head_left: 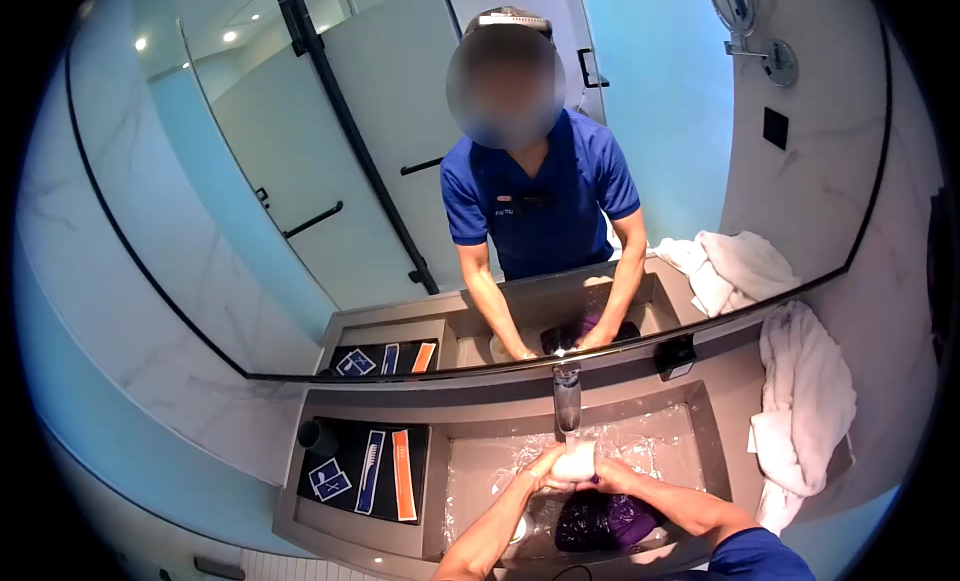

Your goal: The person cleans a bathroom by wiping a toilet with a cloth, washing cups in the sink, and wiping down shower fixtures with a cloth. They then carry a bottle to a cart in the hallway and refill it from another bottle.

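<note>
Under the running chrome faucet [567, 399], both my hands are closed around a white, cup-shaped object [574, 463], probably a cup. My left hand [543, 467] grips its left side and my right hand [612, 474] is on its right, by a bit of purple. Below them in the grey sink [712, 451] lies a dark purple, shiny wet bundle [610, 521], either cloth or a bag; I cannot tell which. A small white round thing [519, 529] sits by my left forearm, partly hidden.
On the left counter, a black tray [345, 431] holds a dark cup [318, 438], blue packets [329, 479], a blue comb packet [370, 471] and an orange packet [404, 475]. A white towel [800, 401] drapes over the right side. Behind stands a wide mirror [380, 231].
</note>
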The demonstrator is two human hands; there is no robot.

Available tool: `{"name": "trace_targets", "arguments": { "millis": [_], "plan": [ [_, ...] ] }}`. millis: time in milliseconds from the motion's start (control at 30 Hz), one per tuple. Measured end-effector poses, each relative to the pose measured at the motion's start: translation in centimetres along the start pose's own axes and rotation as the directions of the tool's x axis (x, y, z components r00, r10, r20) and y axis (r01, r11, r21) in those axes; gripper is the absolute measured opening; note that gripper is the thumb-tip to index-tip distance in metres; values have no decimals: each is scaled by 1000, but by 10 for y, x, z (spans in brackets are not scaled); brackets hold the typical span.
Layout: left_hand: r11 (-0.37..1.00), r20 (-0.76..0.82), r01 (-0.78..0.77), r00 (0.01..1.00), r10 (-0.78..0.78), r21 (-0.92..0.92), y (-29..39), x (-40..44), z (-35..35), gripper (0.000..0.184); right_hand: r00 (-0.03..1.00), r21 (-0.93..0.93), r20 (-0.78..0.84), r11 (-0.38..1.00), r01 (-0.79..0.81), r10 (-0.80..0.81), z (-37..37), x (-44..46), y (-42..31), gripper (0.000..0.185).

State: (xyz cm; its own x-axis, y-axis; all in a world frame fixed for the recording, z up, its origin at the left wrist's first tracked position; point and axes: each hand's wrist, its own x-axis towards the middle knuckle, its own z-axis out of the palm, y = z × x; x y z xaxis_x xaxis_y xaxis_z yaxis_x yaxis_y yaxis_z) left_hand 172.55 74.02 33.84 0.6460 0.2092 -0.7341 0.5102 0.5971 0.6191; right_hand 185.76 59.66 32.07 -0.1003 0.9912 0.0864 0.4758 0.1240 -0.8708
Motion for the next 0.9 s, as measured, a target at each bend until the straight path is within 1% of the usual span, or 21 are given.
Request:
{"name": "trace_targets", "arguments": {
  "millis": [33, 100, 133, 167, 233, 267, 300, 333, 367, 400, 500, 533, 567, 600, 633, 700, 733, 767, 800, 833, 900],
  "plan": [
    [1000, 9, 3, 1000, -3, 5, -5, -2, 6, 54, 975, 387, -152, 917, -94, 163, 4, -6, 6, 29],
    [715, -90, -696, 710, 699, 59, -16, -4, 24, 56, 832, 922, -111, 368, -117, 543, 4, -1, 0, 33],
    [793, -145, -606, 781, 607, 55, -44, 28, 6, 54, 758, 967, -59, 225, -118, 650, 3, -1, -17, 35],
    [741, -120, -665, 747, 654, -95, -31, 15, 23, 51, 801, 955, -119, 289, -70, 586, 20, 7, -15, 33],
    [805, -206, -583, 806, 555, -112, -25, 15, 21, 49, 939, 773, -192, 633, -33, 284, 18, -1, -34, 33],
    [877, -161, -438, 897, 412, -197, -12, 0, 29, 49, 940, 205, -341, 976, 78, -3, 2, -8, -40, 36],
    [924, -108, -271, 962, 250, -271, -5, -17, 34, 51, 986, -58, -163, 998, -39, 29, -6, -11, -36, 40],
    [984, 16, -170, 985, 171, -49, -4, -9, 20, 59, 998, -379, 28, 924, -45, 61, -14, -14, -32, 43],
    [985, 25, -165, 986, 166, -40, -3, -4, 12, 59, 973, -611, 212, 790, 60, 89, -23, -18, -29, 46],
    [995, 69, -19, 998, 12, 101, -5, -2, 4, 62, 977, -591, 212, 793, 148, -24, -26, -24, -22, 45],
    [942, 256, 240, 920, -298, 234, -22, 23, -30, 73, 948, -272, -191, 942, 197, -253, -8, -22, -31, 43],
    [966, 120, -62, 992, 33, 251, -1, -30, 14, 73, 957, 318, -274, 948, -3, 95, 0, -18, -31, 41],
    [889, -8, -342, 933, 361, 305, 6, -59, 41, 75, 893, 806, -141, 574, -148, 428, 6, -19, -31, 39],
    [810, -85, -487, 838, 539, 326, -19, -29, 26, 74, 876, 956, 21, 245, -158, 482, 4, -24, -36, 37],
    [716, -235, -619, 680, 694, 323, -38, -5, 25, 67, 875, 956, 14, 249, -153, 484, 12, -21, -35, 37],
    [811, -144, -585, 802, 580, 6, -13, -29, 40, 62, 895, 718, -304, 696, -9, 325, 36, -9, -32, 33],
    [903, -156, -429, 895, 418, -39, -4, -35, 41, 61, 941, 390, -300, 920, -29, 157, 28, -8, -33, 36],
    [964, -158, -252, 959, 237, -85, 0, -40, 39, 60, 939, 390, -304, 920, -34, 163, 20, -13, -25, 36],
    [981, -87, -194, 977, 194, 7, 0, -38, 33, 67, 985, -88, -163, 995, 45, -59, 12, -22, -10, 41],
    [981, -81, -194, 978, 195, 13, 7, -44, 31, 67, 979, -524, 68, 828, 198, -191, 1, -24, -3, 46],
    [947, -51, 24, 999, -8, 322, 19, -61, 28, 74, 988, -482, 80, 862, 154, -132, -5, -29, -23, 44]
  ]
}}
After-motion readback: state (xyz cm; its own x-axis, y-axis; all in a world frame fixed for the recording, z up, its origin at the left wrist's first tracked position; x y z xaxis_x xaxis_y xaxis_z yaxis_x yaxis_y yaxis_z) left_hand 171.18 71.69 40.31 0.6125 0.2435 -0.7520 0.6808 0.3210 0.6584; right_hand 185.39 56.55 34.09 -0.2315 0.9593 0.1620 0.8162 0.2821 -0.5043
